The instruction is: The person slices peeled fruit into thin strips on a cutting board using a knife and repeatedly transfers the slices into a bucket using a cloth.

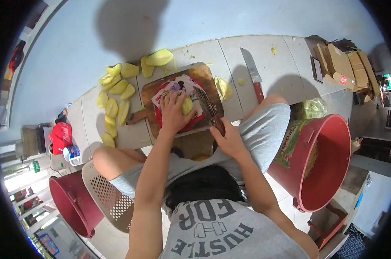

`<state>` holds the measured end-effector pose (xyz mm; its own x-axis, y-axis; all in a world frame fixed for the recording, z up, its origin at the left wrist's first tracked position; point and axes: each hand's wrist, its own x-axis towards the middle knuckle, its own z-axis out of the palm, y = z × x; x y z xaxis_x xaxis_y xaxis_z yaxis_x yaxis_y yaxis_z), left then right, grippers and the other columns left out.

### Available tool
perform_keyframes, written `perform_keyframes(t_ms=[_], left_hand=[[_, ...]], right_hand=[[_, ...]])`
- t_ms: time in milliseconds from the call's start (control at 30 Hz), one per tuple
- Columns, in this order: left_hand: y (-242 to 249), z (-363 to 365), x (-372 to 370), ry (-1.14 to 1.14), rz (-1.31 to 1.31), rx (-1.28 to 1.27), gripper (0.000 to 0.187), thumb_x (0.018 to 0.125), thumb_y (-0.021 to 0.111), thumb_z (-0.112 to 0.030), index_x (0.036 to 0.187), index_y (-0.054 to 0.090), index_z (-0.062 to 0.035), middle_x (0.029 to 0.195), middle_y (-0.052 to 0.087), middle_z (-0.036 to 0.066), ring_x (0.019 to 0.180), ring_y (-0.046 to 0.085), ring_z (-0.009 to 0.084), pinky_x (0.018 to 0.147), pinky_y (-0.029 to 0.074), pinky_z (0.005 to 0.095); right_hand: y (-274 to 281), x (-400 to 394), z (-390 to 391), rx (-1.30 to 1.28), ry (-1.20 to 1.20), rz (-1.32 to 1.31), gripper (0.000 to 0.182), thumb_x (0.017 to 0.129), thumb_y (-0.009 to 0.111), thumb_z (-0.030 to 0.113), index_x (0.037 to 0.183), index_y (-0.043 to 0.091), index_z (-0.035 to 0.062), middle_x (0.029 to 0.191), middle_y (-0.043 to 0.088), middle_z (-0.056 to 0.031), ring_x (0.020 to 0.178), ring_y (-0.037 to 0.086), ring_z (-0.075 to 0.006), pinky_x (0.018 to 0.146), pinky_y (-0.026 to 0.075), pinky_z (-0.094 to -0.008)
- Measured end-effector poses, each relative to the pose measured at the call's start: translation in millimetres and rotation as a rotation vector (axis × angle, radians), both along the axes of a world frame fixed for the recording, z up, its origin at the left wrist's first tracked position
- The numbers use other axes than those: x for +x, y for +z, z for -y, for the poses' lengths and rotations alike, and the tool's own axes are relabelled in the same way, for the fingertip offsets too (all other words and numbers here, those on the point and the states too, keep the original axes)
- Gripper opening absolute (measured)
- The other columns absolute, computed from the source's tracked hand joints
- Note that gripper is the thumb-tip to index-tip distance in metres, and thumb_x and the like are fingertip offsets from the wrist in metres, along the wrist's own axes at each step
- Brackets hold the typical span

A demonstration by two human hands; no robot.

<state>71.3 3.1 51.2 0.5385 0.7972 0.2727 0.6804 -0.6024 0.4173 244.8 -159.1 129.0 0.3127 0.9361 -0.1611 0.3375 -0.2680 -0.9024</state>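
My left hand [174,113] is closed over a peeled green mango piece [187,106], pressing it onto a printed cloth [171,86]. The cloth lies on a round red plate [158,115] on a wooden cutting board [150,97]. My right hand [228,139] grips the brown handle of a shredding knife [206,104], whose ridged blade slants up just right of the mango. A narrow gap seems to separate blade and mango. Several peeled mangoes [112,108] lie left of the board, and mango pieces [224,88] lie to its right.
A large knife [251,64] with a red handle lies on the tiled counter [234,52]. Cardboard boxes [340,64] and a phone [317,69] are at far right. Red bins [305,172] flank my legs, with a white basket [111,194] and a mug [72,154] at left.
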Motion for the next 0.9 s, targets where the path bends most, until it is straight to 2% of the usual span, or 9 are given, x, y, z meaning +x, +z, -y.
perform_keyframes(t_ms=[133, 233, 300, 433, 533, 600, 700, 833, 900], left_hand=[[3, -6, -10, -0.086, 0.073, -0.017, 0.065, 0.073, 0.081, -0.044, 0.132, 0.063, -0.0233, 0.135, 0.053, 0.012, 0.135, 0.042, 0.0367, 0.117, 0.023, 0.0616], [13, -9, -15, -0.145, -0.031, -0.017, 0.058, 0.075, 0.081, -0.043, 0.127, 0.067, -0.0222, 0.132, 0.054, 0.012, 0.135, 0.042, 0.0368, 0.117, 0.022, 0.0625], [17, -20, -24, -0.349, -0.085, -0.067, 0.053, 0.075, 0.082, -0.041, 0.122, 0.069, -0.0217, 0.132, 0.054, 0.012, 0.135, 0.042, 0.0366, 0.118, 0.022, 0.0617], [28, -29, -30, -0.454, -0.109, -0.122, 0.059, 0.074, 0.084, -0.040, 0.127, 0.067, -0.0207, 0.132, 0.053, 0.013, 0.136, 0.041, 0.0366, 0.118, 0.023, 0.0610], [31, -15, -32, -0.327, 0.111, -0.083, 0.063, 0.074, 0.085, -0.034, 0.130, 0.063, -0.0175, 0.132, 0.054, 0.013, 0.134, 0.043, 0.0367, 0.117, 0.028, 0.0565], [25, -4, -45, 0.082, 0.330, -0.206, 0.065, 0.073, 0.084, -0.023, 0.133, 0.060, -0.0129, 0.131, 0.053, 0.014, 0.129, 0.047, 0.0375, 0.112, 0.037, 0.0510], [25, 19, -67, 0.172, 0.286, -0.292, 0.058, 0.074, 0.081, -0.012, 0.129, 0.062, -0.0081, 0.127, 0.056, 0.016, 0.119, 0.054, 0.0373, 0.102, 0.046, 0.0448], [25, 38, -61, 0.222, 0.241, -0.337, 0.052, 0.075, 0.078, -0.009, 0.125, 0.063, -0.0050, 0.121, 0.060, 0.018, 0.110, 0.059, 0.0365, 0.096, 0.050, 0.0426], [29, 35, -57, 0.266, 0.219, -0.311, 0.052, 0.072, 0.080, -0.005, 0.121, 0.065, -0.0028, 0.116, 0.062, 0.016, 0.100, 0.066, 0.0320, 0.089, 0.054, 0.0406]], right_hand=[[3, 1, 0, -0.019, 0.008, -0.036, 0.033, 0.096, 0.064, 0.030, 0.107, 0.057, -0.0002, 0.074, 0.062, -0.0187, 0.070, 0.063, -0.0352, 0.066, 0.048, -0.0434], [0, 1, 0, -0.052, 0.030, -0.018, 0.034, 0.096, 0.064, 0.031, 0.109, 0.056, -0.0003, 0.076, 0.064, -0.0198, 0.072, 0.065, -0.0368, 0.067, 0.048, -0.0438], [0, -2, -3, -0.065, 0.032, -0.003, 0.035, 0.096, 0.064, 0.032, 0.109, 0.056, 0.0000, 0.079, 0.066, -0.0209, 0.075, 0.067, -0.0382, 0.068, 0.049, -0.0443], [1, -4, -5, -0.061, 0.039, 0.029, 0.036, 0.097, 0.064, 0.032, 0.110, 0.056, 0.0004, 0.080, 0.067, -0.0216, 0.077, 0.068, -0.0400, 0.069, 0.050, -0.0452], [1, -5, -6, -0.082, 0.042, 0.005, 0.035, 0.097, 0.064, 0.033, 0.109, 0.056, 0.0005, 0.079, 0.067, -0.0216, 0.078, 0.068, -0.0413, 0.069, 0.050, -0.0464], [0, -6, -5, -0.060, 0.064, 0.035, 0.036, 0.099, 0.062, 0.034, 0.110, 0.054, 0.0012, 0.078, 0.067, -0.0232, 0.078, 0.067, -0.0444, 0.069, 0.049, -0.0496], [-4, -8, -9, -0.053, 0.110, 0.147, 0.036, 0.100, 0.060, 0.034, 0.112, 0.053, 0.0016, 0.079, 0.067, -0.0248, 0.080, 0.066, -0.0475, 0.068, 0.049, -0.0533], [-8, -18, -27, -0.084, 0.214, 0.189, 0.036, 0.101, 0.058, 0.034, 0.114, 0.052, 0.0001, 0.080, 0.067, -0.0267, 0.081, 0.065, -0.0500, 0.069, 0.049, -0.0565], [-4, -22, -38, -0.037, 0.250, 0.275, 0.036, 0.101, 0.057, 0.032, 0.109, 0.051, -0.0022, 0.080, 0.067, -0.0286, 0.081, 0.065, -0.0502, 0.072, 0.050, -0.0572]])
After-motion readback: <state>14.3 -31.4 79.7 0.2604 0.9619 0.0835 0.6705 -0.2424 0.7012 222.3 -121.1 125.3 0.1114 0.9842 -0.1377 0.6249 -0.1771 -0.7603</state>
